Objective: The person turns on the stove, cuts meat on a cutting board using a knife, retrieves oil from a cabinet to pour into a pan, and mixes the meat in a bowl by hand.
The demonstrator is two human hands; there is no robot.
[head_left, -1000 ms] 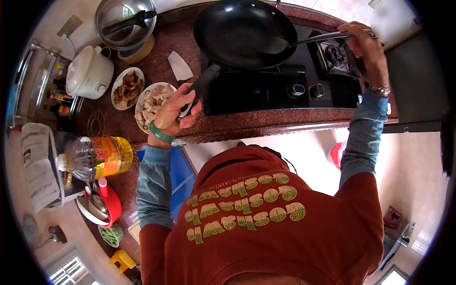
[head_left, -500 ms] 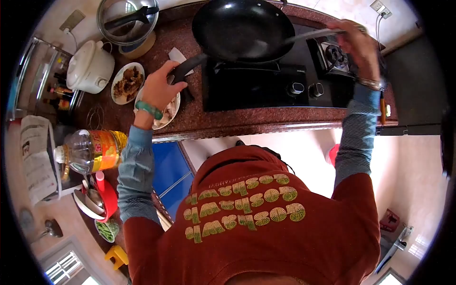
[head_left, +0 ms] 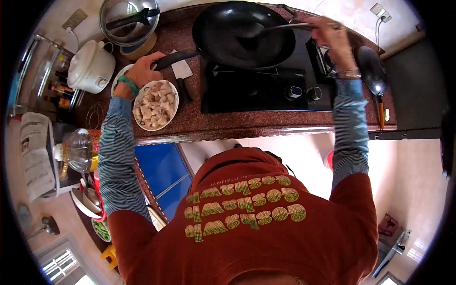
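A black wok [head_left: 223,35] sits over the gas stove [head_left: 251,90]. My left hand [head_left: 142,71] is closed around its long black handle [head_left: 176,58]. My right hand [head_left: 333,42] grips a long-handled cooking utensil [head_left: 285,26], whose far end reaches into the wok and is too dark to make out. Just below my left hand lies a plate of chopped pale meat [head_left: 156,104]. A cleaver [head_left: 181,71] rests on the counter between that plate and the stove. Another plate [head_left: 115,81] is mostly hidden behind my left hand.
A white electric cooker [head_left: 88,66] and a glass lid [head_left: 128,21] are at the back left. An oil bottle [head_left: 80,149] stands nearer on the left. At the right, a dark pan [head_left: 373,71] lies beside the stove. The counter edge [head_left: 266,126] runs in front of me.
My left hand has shifted left and up with the wok handle, uncovering the meat plate. The wok has tilted slightly. My right hand and the utensil have moved left.
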